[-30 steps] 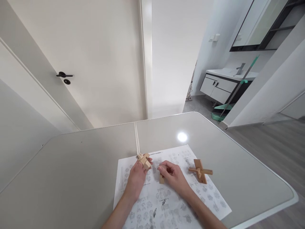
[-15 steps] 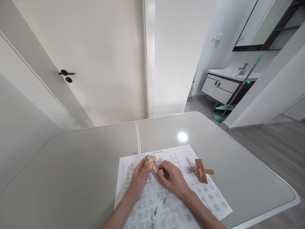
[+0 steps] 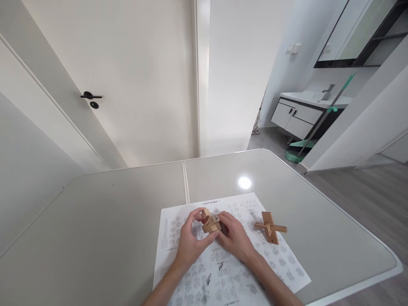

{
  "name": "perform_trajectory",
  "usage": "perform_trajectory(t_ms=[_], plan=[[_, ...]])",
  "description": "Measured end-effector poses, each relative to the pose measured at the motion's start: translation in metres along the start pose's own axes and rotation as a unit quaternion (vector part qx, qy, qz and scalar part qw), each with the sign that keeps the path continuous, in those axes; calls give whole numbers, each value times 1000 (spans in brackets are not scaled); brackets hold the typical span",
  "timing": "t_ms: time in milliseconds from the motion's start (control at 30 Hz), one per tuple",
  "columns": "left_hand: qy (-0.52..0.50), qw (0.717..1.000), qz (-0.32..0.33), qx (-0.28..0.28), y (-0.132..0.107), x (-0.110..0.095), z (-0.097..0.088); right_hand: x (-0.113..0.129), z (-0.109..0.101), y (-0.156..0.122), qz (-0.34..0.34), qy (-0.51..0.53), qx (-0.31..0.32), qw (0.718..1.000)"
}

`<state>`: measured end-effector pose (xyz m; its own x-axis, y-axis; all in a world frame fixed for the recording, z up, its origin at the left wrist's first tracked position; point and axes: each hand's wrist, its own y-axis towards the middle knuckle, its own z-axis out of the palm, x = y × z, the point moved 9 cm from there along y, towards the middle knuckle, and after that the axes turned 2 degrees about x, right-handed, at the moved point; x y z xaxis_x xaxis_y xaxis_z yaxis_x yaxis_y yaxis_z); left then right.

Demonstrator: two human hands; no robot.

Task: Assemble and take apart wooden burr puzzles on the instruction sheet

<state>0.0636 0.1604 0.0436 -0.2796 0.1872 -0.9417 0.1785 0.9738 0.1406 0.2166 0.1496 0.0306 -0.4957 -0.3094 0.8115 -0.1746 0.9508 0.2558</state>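
Observation:
A small wooden interlocking puzzle of several light blocks is held between both hands, just above a printed sheet. My left hand grips it from the left, with fingers behind and thumb at its near lower side. From the right, my right hand pinches it between thumb and fingers. One block end bears a dark mark like a "6" or "G". To the right, a darker wooden piece with crossed bars rests on the sheet, apart from my hands.
The white instruction sheet, printed with many small diagrams, lies on a grey folding table with a seam across it. Beyond stand a white door and, at right, a washbasin cabinet with a green broom and dustpan.
The puzzle has been turned over in my hands, so the marked block end now faces to the right. My left thumb has shifted to its near lower side. The crossed piece stays put.

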Motion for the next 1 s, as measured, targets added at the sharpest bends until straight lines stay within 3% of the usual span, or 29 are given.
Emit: perform_trajectory(t_ms=[133, 267, 433, 667, 1000], plan=[[18, 1000, 8, -12, 0, 0, -2, -3, -5, 0, 10, 7, -24, 1000], [41, 999, 18, -23, -1, -1, -3, -8, -17, 0, 63, 86, -63, 992], [77, 996, 46, 5, -3, -3, 5, -7, -14, 0, 79, 170, -30, 982], [116, 991, 68, 1, -5, -6, 6, -8, -14, -2, 80, 177, -21, 981], [130, 989, 68, 19, -1, -7, 7, 7, -14, -1, -10, 176, 0, 984]])
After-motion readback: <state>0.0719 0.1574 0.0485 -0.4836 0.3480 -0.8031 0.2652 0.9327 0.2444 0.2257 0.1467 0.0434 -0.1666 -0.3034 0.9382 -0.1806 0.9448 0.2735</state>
